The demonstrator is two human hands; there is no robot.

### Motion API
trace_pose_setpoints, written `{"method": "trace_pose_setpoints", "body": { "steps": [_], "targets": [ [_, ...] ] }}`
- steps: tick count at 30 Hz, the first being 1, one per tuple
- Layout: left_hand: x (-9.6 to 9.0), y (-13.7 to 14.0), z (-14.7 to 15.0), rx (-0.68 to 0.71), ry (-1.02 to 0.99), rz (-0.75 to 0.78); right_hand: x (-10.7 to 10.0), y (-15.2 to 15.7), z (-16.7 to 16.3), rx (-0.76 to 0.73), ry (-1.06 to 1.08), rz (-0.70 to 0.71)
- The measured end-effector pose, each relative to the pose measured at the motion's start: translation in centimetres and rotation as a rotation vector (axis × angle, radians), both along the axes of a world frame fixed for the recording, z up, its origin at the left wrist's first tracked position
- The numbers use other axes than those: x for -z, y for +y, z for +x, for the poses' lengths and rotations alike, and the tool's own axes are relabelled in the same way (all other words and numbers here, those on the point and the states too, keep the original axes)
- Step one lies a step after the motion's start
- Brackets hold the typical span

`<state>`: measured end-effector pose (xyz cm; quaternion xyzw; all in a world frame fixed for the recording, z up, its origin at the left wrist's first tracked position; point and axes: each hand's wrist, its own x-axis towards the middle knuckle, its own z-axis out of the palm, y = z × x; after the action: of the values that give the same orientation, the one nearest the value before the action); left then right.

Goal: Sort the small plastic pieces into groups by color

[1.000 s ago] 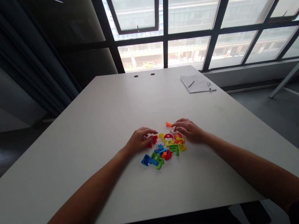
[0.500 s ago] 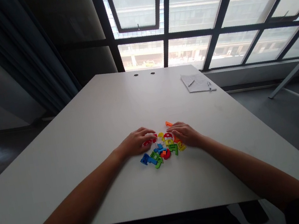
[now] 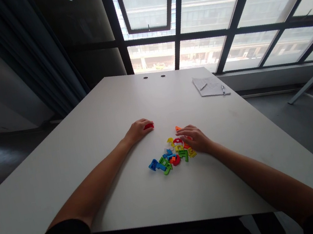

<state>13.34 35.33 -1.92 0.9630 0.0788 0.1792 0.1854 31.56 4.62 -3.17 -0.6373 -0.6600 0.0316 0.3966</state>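
Note:
My left hand (image 3: 138, 131) is closed over a red plastic piece (image 3: 149, 126), on the table beyond the pile and to its left. Much of that piece is hidden under the fingers. My right hand (image 3: 195, 139) lies over the right side of the pile with its fingers stretched out and holding nothing that I can see. Near its fingertips is an orange piece (image 3: 178, 128). The pile holds a red arched piece (image 3: 177, 141), a yellow piece (image 3: 170, 141), a green piece (image 3: 183, 154), a blue piece (image 3: 153, 164) and several others.
The pieces lie on a white table (image 3: 107, 113). Toward its far right corner are sheets of paper (image 3: 211, 86) with two pens on them. Two round cable holes sit by the far edge. Windows stand behind, and a dark curtain (image 3: 21, 56) hangs at the left.
My left hand has moved away from the pile, forward and to the left, taking the red plastic piece along. My right hand has stayed almost in place. The view has shifted slightly.

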Motion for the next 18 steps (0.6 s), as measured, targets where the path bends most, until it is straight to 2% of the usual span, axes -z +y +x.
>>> {"method": "trace_pose_setpoints", "body": {
  "steps": [4, 9, 18],
  "targets": [
    [0.0, 1.4, 3.7, -0.117, 0.047, 0.02, -0.3, 0.0, -0.2, -0.007, 0.036, 0.002],
    [-0.6, 1.6, 7.9, -0.204, 0.119, 0.031, -0.3, 0.1, -0.2, -0.017, 0.078, -0.033],
    [-0.5, 0.3, 13.4, -0.141, 0.193, -0.008, -0.5, 0.1, -0.3, -0.005, 0.199, -0.051]
  ]
}}
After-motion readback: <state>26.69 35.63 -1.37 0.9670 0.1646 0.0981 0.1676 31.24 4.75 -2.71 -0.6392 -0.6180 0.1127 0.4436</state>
